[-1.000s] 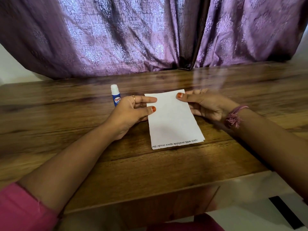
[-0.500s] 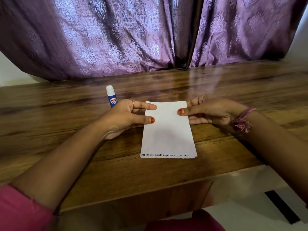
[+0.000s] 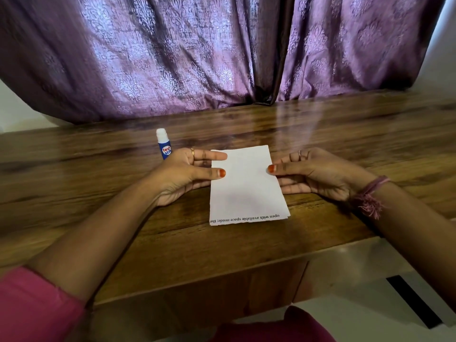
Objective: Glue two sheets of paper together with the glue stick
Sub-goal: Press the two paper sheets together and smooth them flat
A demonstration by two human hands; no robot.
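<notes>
A white sheet of paper [image 3: 246, 188] lies on the wooden table [image 3: 172, 243], with one line of upside-down print along its near, torn edge. A second edge shows at its near right corner, as if two sheets are stacked. My left hand [image 3: 182, 174] grips the paper's left edge, thumb on top. My right hand [image 3: 318, 174] grips the right edge the same way, its fingers reaching under the sheet. A blue glue stick [image 3: 163, 144] with a white cap stands upright just behind my left hand.
Purple patterned curtains [image 3: 222, 58] hang right behind the table's far edge. The table's near edge [image 3: 222, 275] runs close below the paper. A pale floor with a dark strip [image 3: 414, 299] shows at the lower right.
The paper has turned from skewed to straight and come a little nearer to me. Both hands stayed on its side edges. The glue stick has not moved.
</notes>
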